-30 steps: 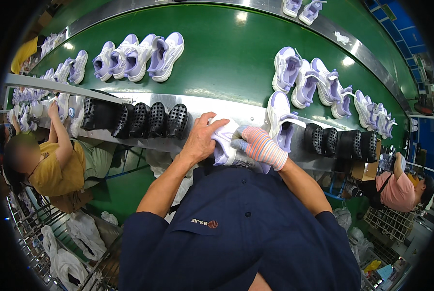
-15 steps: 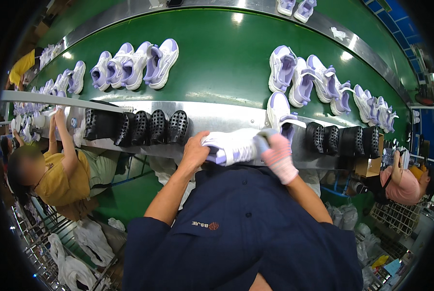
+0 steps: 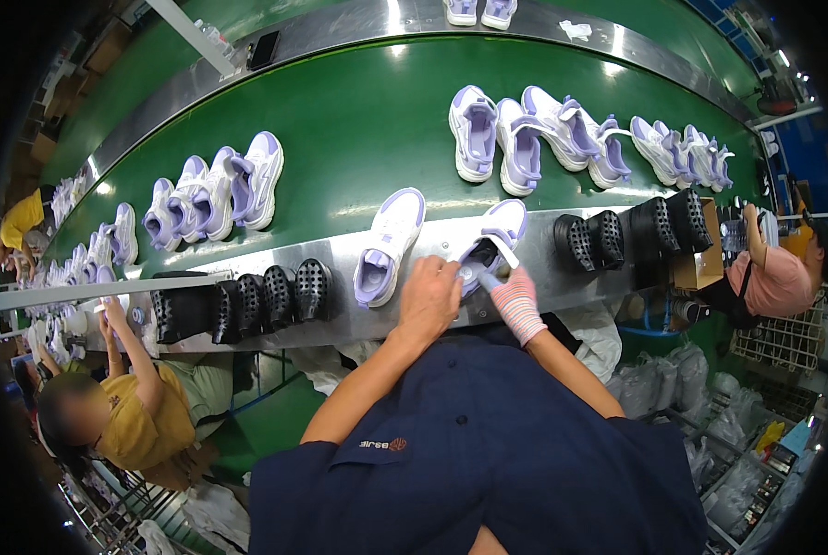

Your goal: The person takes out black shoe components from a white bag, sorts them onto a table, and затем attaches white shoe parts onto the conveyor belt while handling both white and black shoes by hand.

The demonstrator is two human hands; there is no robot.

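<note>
A white and lavender sneaker lies on the steel ledge in front of me, toe pointing away. My bare left hand grips its heel on the left side. My right hand, in a striped glove, has its fingertips in the shoe's opening. A matching sneaker lies free on the ledge just left of my left hand, its toe reaching onto the green belt.
Pairs of the same sneakers ride the belt at the left and right. Rows of black studded moulds stand on the ledge. A person in yellow works at my left, a person in pink at my right.
The sneaker I held near my chest now lies on the ledge at the left. Both hands have moved forward onto the other sneaker standing there.
</note>
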